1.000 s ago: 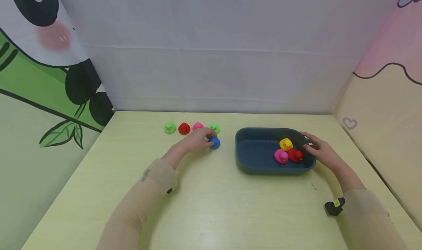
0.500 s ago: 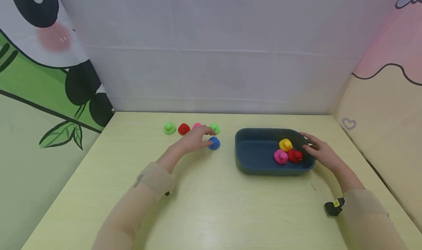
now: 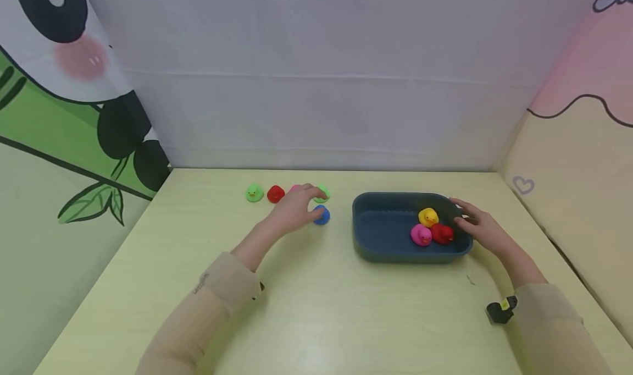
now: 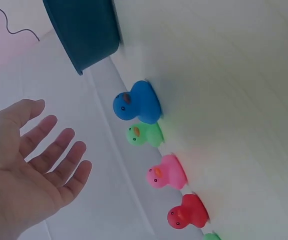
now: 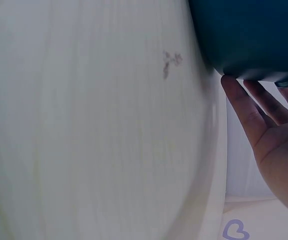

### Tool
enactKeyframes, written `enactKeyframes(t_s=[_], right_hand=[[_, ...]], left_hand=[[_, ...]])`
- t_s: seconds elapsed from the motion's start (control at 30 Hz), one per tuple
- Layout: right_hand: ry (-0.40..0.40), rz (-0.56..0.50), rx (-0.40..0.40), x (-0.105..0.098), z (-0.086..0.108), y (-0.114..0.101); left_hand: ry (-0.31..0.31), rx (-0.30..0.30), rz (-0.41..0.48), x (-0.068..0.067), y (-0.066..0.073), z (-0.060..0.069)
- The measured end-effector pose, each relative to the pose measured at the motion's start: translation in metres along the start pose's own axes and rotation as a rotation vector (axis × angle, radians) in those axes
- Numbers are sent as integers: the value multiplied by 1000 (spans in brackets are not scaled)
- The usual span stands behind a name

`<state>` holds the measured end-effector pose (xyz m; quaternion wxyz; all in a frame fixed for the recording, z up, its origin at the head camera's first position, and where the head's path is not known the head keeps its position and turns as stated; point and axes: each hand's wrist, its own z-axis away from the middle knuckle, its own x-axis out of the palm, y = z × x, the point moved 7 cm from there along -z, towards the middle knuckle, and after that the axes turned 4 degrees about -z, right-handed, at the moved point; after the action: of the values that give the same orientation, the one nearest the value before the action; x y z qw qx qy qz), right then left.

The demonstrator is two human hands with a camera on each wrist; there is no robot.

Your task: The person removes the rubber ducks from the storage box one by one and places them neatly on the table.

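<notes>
My left hand [image 3: 295, 210] hovers over the table with its fingers spread and nothing in them. In the left wrist view, a gap separates the left hand [image 4: 36, 165] from the blue duck [image 4: 141, 102]. In the head view that blue duck [image 3: 322, 215] lies just past the thumb. My right hand [image 3: 482, 229] rests on the right end of the dark blue bin [image 3: 386, 257], thumb over the rim. In the right wrist view, fingertips of the right hand [image 5: 279, 135] touch the bin's outer wall [image 5: 249, 45]. Inside sit a yellow [image 3: 428, 217], a pink [image 3: 421, 235] and a red duck [image 3: 442, 233].
Behind the left hand, a row holds a green duck [image 3: 254, 193], a red duck [image 3: 276, 194], a partly hidden pink duck [image 3: 295, 187] and another green duck [image 3: 323, 192]. A white cloth wall [image 3: 316, 116] stands at the table's back edge; printed walls flank both sides.
My left hand has drawn back slightly from the blue duck and its fingers have lifted and spread. The blue duck stays in place. My right hand and the bin have not visibly moved.
</notes>
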<state>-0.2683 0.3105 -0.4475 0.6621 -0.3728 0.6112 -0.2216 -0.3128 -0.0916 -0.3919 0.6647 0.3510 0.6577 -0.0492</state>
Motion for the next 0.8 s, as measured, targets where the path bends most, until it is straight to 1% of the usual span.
enactKeyframes(t_s=[0.23,0.37,0.47,0.53,0.7,0.8], right_hand=[[-7,-5,6,1,0,-1],[-6,-5,12,1,0,-2],[-4,-6,12,1,1,-2],[1,-5,6,0,1,-2],[18,4,-17,-1,0,-1],[19,8,-18,-1,-1,2]], left_hand=[[103,17,-6,-11,22,6],[140,1,5,-13,34,9],[160,-12,28,-13,41,12],[184,-10,41,-14,46,15],[244,7,82,-15,59,19],[274,29,116,-16,68,21]])
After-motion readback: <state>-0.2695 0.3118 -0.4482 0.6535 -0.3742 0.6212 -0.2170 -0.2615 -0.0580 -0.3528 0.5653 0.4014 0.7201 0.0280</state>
